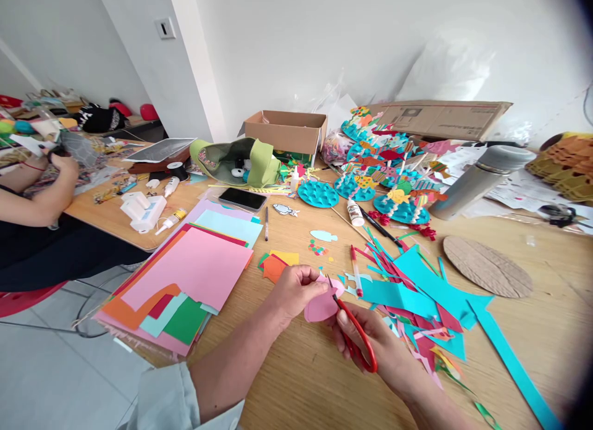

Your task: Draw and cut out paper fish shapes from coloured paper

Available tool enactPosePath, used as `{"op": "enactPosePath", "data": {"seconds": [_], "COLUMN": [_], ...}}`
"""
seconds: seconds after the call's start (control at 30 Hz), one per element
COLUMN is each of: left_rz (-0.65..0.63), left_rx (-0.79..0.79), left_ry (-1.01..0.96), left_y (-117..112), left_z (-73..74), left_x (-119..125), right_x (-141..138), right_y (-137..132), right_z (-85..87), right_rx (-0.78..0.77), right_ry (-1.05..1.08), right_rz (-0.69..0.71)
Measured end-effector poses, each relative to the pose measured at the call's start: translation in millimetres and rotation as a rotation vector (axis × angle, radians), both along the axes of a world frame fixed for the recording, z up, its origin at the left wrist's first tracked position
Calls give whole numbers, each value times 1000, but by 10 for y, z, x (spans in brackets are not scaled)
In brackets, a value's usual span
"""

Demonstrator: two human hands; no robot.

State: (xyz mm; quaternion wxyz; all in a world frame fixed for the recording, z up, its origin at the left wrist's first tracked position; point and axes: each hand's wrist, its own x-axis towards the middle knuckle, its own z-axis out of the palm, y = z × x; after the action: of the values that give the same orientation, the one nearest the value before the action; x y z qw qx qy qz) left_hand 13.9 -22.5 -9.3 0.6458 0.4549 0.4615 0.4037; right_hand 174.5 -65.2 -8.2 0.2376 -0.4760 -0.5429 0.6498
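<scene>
My left hand (296, 289) pinches a small pink paper shape (322, 306) low over the wooden table (532, 337). Red-handled scissors (354, 331) sit in my right hand (377, 346), their blades reaching up into the pink shape's upper edge. Both hands are closed. Just beyond my left hand lie orange and yellow paper scraps (277, 264). A red pen (356, 270) lies to the right of the hands.
A stack of coloured paper sheets (194, 275) lies left of my hands, teal and red offcuts (426, 294) to the right. Behind are a phone (242, 199), glue bottle (355, 212), cardboard oval (486, 266), steel flask (479, 180), cardboard box (287, 133) and paper crafts (384, 170). Another person (37, 201) works at far left.
</scene>
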Motion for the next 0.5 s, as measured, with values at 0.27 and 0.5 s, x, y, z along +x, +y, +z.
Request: {"op": "enactPosePath", "data": {"seconds": [0.27, 0.5], "left_rz": [12, 12], "left_rx": [-20, -26], "left_ry": [-15, -10], "left_y": [0, -1], "left_z": [1, 9], "left_x": [0, 3], "right_x": [1, -1], "right_y": [6, 8], "right_z": [-9, -12], "right_rx": [6, 6], "right_ry": [8, -6], "right_rz": [3, -1]}}
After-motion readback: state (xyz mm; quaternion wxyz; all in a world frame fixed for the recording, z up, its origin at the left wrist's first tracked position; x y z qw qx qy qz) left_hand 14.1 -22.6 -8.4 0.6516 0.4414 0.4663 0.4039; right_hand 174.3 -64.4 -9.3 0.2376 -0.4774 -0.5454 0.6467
